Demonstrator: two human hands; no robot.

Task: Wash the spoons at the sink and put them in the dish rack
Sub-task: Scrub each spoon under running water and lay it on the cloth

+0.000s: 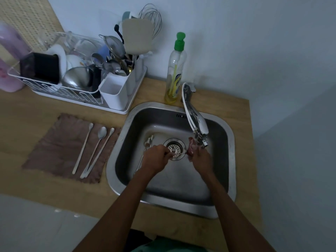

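Note:
Both hands are over the steel sink [228,171] near the drain. My left hand [156,158] is shut on a thin spoon [179,153], whose stem crosses above the drain toward the right. My right hand [201,159] is shut on a pink sponge [190,145] at the spoon's far end, just below the tap spout [197,124]. Another long spoon [148,141] lies in the basin to the left of my left hand. Three long spoons [100,142] lie side by side on a brown cloth [58,142] left of the sink. The white dish rack [76,97] stands at the back left.
The rack holds bowls, cups and a white cutlery holder [114,90] full of utensils. A dish soap bottle [175,70] with a green cap stands behind the sink beside the tap. A pink bottle [9,59] is at the far left. The wooden counter ends close on the right.

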